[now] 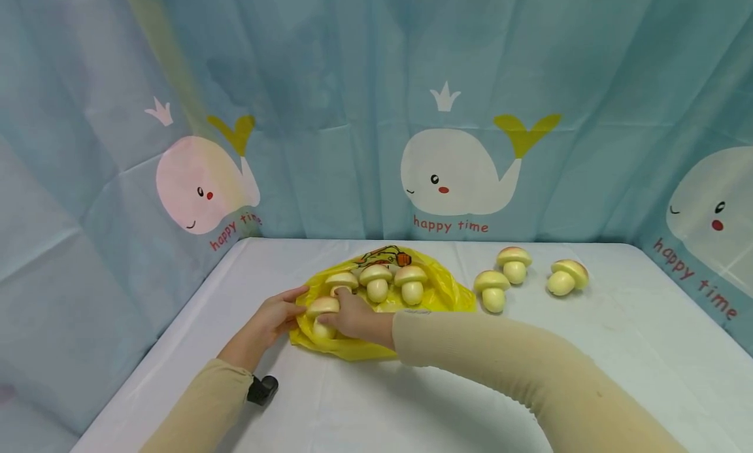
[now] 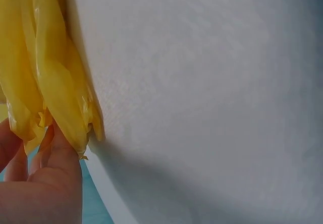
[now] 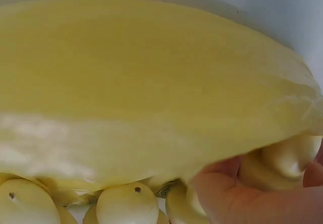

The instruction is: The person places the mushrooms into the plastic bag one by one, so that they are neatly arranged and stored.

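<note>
A yellow plastic bag (image 1: 442,296) lies spread on the table with its mouth gaping. My left hand (image 1: 275,317) pinches the bag's left edge; in the left wrist view its fingertips (image 2: 60,146) meet the crumpled yellow film. Inside the left part of the bag, my right hand (image 1: 359,319) holds a toy mushroom (image 1: 323,305) with a pale stem and yellowish cap. Several more mushrooms, including a middle one (image 1: 376,282) and a right one (image 1: 411,284), lie in a row within the bag. The right wrist view shows the held mushroom (image 3: 290,158) partly behind the bag's edge.
To the right of the bag, three loose mushrooms rest on the white table (image 1: 635,348): a near one (image 1: 493,291), a back one (image 1: 514,263) and a right one (image 1: 567,278). A blue curtain (image 1: 347,113) with printed whales stands behind the table and along its sides.
</note>
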### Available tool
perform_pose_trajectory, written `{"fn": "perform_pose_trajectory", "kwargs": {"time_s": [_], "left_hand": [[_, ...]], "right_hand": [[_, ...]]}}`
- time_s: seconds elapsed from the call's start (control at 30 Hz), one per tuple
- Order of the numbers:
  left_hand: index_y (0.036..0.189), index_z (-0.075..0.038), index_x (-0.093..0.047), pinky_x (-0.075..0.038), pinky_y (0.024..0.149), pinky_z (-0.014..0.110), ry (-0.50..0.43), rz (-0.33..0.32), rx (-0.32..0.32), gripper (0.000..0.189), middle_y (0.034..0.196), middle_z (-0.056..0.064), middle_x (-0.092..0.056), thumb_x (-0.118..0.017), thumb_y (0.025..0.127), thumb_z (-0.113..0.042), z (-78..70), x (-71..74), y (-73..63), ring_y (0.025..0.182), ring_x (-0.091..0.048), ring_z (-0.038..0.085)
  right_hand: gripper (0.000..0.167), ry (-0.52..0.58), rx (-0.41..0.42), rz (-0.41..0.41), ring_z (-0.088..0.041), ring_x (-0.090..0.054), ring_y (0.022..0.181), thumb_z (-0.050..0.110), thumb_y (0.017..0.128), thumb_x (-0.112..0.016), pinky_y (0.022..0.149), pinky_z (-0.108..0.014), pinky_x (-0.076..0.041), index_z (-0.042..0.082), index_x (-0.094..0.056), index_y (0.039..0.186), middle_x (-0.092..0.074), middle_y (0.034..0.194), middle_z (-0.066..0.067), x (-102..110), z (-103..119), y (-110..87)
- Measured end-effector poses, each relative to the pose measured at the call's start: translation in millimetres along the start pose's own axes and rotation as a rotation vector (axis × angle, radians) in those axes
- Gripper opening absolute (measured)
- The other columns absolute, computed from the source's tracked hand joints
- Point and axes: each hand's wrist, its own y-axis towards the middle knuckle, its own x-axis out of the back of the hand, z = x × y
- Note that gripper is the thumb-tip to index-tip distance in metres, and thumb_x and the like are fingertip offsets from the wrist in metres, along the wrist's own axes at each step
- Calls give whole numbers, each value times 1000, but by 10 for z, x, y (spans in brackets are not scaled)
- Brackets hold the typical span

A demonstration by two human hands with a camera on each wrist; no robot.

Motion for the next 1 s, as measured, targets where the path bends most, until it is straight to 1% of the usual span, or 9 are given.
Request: {"fn": "perform_pose_trajectory", "kwargs": {"time_s": [0.13, 0.27, 0.5, 0.63, 0.73, 0.8, 0.87, 0.9, 1.0], "left_hand": [[151, -4, -32, -34, 108, 47, -5, 4, -7, 56, 154, 24, -27, -47, 97, 1, -13, -2, -4, 126, -46, 32], [151, -4, -33, -36, 107, 46, 5, -10, -4, 56, 154, 24, -28, -48, 97, -1, -8, 2, -5, 121, -49, 29], [151, -4, -34, -36, 107, 47, 6, -23, 0, 55, 154, 24, -27, -48, 97, 0, 9, -5, -13, 125, -46, 32], [150, -4, -34, -38, 105, 46, 8, -32, -2, 55, 154, 24, -28, -48, 97, 0, 13, 2, -24, 118, -52, 27], [150, -4, -34, -41, 103, 44, 8, -30, -7, 56, 153, 25, -28, -50, 97, -1, 13, 6, -24, 110, -56, 22], [150, -4, -34, -44, 100, 40, 12, -33, -8, 56, 153, 25, -29, -50, 97, -1, 15, 1, -24, 105, -57, 19], [150, -4, -34, -48, 93, 35, 13, -33, -17, 57, 151, 26, -31, -51, 96, -1, 22, 1, -21, 98, -59, 15], [150, -4, -35, -49, 90, 32, 11, -35, -21, 57, 151, 26, -32, -51, 96, -1, 27, 0, -21, 95, -60, 12], [149, -3, -35, -51, 82, 27, 9, -43, -26, 57, 149, 26, -34, -52, 95, 0, 38, -5, -27, 89, -60, 9]], "right_hand": [[71, 13, 3, -6, -26, -51, 122, 38, 91, -67, 102, -40, -41, 5, -37, 146, -53, 137, -14, 32, -14, -9], [71, 21, 7, -14, -26, -51, 122, 34, 89, -71, 102, -40, -41, 6, -39, 146, -53, 137, -14, 64, -15, -38], [66, 126, 12, -40, -26, -49, 123, 25, 86, -76, 101, -42, -42, 8, -46, 142, -52, 138, -13, 141, -33, -96], [63, 164, -3, -38, -27, -50, 122, 26, 86, -75, 99, -43, -44, 11, -48, 142, -52, 139, -13, 235, -64, -125], [62, 238, -1, -21, -31, -57, 111, 23, 88, -73, 87, -43, -50, 11, -46, 143, -56, 129, -16, 348, -128, -153], [62, 296, 2, -7, -33, -60, 104, 22, 90, -72, 79, -43, -51, 10, -44, 145, -57, 121, -17, 440, -186, -183], [63, 345, 6, 1, -36, -61, 97, 21, 91, -71, 72, -44, -50, 9, -43, 145, -57, 112, -17, 535, -249, -224], [62, 362, 5, 1, -39, -61, 97, 21, 91, -70, 71, -45, -49, 9, -42, 145, -57, 110, -16, 580, -278, -248], [61, 378, 2, -19, -37, -60, 96, 22, 91, -69, 72, -45, -50, 10, -43, 145, -57, 112, -15, 700, -360, -319]]}}
